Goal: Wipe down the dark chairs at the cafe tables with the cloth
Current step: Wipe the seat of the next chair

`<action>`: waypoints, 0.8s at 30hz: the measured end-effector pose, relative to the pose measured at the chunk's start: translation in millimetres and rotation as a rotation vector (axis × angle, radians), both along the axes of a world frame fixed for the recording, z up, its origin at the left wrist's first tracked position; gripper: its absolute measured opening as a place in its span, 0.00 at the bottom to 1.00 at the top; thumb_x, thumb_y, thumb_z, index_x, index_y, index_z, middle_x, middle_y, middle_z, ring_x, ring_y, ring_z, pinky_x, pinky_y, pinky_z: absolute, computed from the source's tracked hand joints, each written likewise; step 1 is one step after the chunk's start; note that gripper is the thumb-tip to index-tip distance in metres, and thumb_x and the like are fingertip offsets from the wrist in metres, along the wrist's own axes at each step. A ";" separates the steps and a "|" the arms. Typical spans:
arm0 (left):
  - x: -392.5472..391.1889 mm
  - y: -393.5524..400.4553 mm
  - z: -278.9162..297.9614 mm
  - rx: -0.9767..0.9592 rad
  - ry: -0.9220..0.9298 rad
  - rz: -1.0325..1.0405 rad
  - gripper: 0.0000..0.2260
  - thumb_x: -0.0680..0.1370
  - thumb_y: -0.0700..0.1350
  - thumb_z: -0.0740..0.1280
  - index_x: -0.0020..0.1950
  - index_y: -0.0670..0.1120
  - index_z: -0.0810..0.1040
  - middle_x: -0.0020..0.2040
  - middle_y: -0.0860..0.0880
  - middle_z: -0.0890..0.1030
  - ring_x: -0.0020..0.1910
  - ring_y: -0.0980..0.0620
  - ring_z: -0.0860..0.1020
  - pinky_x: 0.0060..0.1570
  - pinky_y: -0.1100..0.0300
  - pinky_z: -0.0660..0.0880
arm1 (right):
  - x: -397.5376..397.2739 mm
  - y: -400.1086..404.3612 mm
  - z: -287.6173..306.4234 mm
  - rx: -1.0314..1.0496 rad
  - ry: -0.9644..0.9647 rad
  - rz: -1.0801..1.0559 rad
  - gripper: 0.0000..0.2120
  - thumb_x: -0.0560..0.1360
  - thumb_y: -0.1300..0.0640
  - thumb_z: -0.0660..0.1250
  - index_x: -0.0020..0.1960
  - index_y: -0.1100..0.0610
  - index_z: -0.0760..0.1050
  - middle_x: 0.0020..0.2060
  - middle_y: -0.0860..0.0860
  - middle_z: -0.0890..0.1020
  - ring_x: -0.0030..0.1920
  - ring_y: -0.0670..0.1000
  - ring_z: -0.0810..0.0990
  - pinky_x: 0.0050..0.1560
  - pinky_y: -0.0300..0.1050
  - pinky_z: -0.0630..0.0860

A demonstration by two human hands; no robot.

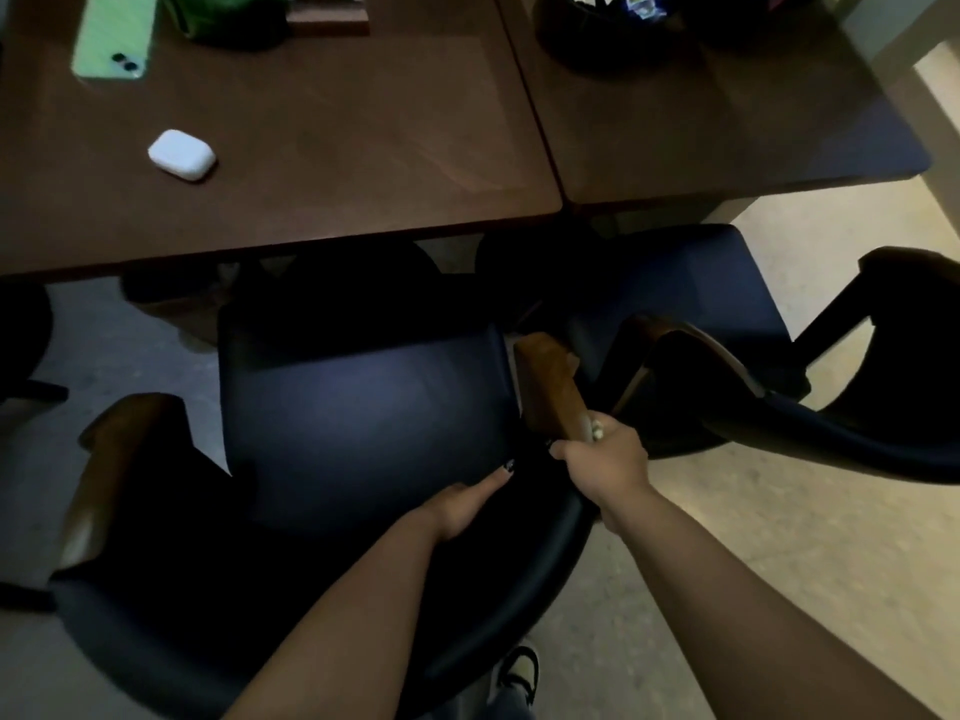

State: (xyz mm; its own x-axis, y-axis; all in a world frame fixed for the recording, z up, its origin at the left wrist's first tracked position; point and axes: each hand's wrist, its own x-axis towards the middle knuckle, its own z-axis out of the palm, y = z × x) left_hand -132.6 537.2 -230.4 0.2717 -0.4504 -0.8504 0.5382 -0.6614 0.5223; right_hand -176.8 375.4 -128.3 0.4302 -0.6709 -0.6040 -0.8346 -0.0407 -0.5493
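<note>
A dark chair with a navy seat (363, 407) and wooden armrests stands pushed up to the table, directly below me. My right hand (608, 454) grips the near end of the chair's right wooden armrest (545, 387). My left hand (467, 506) lies with straight fingers on the seat's near right corner, where the seat meets the dark curved backrest (519, 605). Under and around that hand everything is dark, and I cannot make out a cloth there. A second dark chair (701, 304) stands to the right, angled away.
Two brown tables (311, 148) (727, 122) stand side by side ahead. The left one carries a green phone (114, 36), a white earbud case (182, 154) and green fabric (223, 18). A dark bowl (597, 39) sits on the right one. My shoe (514, 672) shows below the backrest.
</note>
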 end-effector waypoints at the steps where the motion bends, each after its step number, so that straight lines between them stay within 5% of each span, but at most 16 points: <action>1: 0.3 0.3 3.1 -0.019 -0.015 0.012 0.57 0.53 0.84 0.60 0.75 0.53 0.67 0.74 0.52 0.68 0.67 0.55 0.68 0.66 0.62 0.59 | 0.7 -0.6 0.2 0.001 -0.006 0.012 0.09 0.65 0.57 0.74 0.42 0.46 0.77 0.39 0.48 0.81 0.43 0.52 0.79 0.48 0.47 0.79; 4: -2.6 2.6 9.4 -0.020 -0.064 0.018 0.59 0.51 0.84 0.59 0.76 0.54 0.64 0.75 0.54 0.66 0.67 0.56 0.67 0.62 0.63 0.58 | -3.7 0.5 1.2 -0.010 -0.007 0.029 0.10 0.66 0.57 0.74 0.44 0.48 0.76 0.42 0.50 0.81 0.45 0.54 0.79 0.50 0.48 0.79; 10: -40.7 16.7 2.3 -0.010 -0.054 -0.045 0.62 0.49 0.85 0.59 0.77 0.53 0.63 0.76 0.54 0.64 0.73 0.54 0.64 0.71 0.60 0.57 | -48.3 18.6 4.3 -0.005 -0.041 0.036 0.10 0.66 0.59 0.73 0.45 0.49 0.77 0.37 0.48 0.80 0.38 0.49 0.78 0.41 0.45 0.78; 13: -67.6 24.8 2.0 0.033 -0.020 -0.068 0.59 0.51 0.85 0.59 0.76 0.55 0.64 0.75 0.54 0.65 0.72 0.53 0.65 0.64 0.63 0.57 | -78.6 27.7 6.1 -0.001 -0.052 0.054 0.11 0.67 0.58 0.72 0.44 0.47 0.74 0.37 0.48 0.80 0.38 0.49 0.78 0.42 0.44 0.77; 24: -163.1 22.2 -1.8 0.158 0.165 -0.098 0.58 0.50 0.85 0.60 0.71 0.51 0.73 0.68 0.50 0.75 0.59 0.51 0.76 0.63 0.56 0.68 | -173.5 25.5 11.1 -0.013 0.005 0.080 0.13 0.66 0.55 0.73 0.46 0.42 0.75 0.36 0.41 0.79 0.37 0.43 0.78 0.37 0.39 0.74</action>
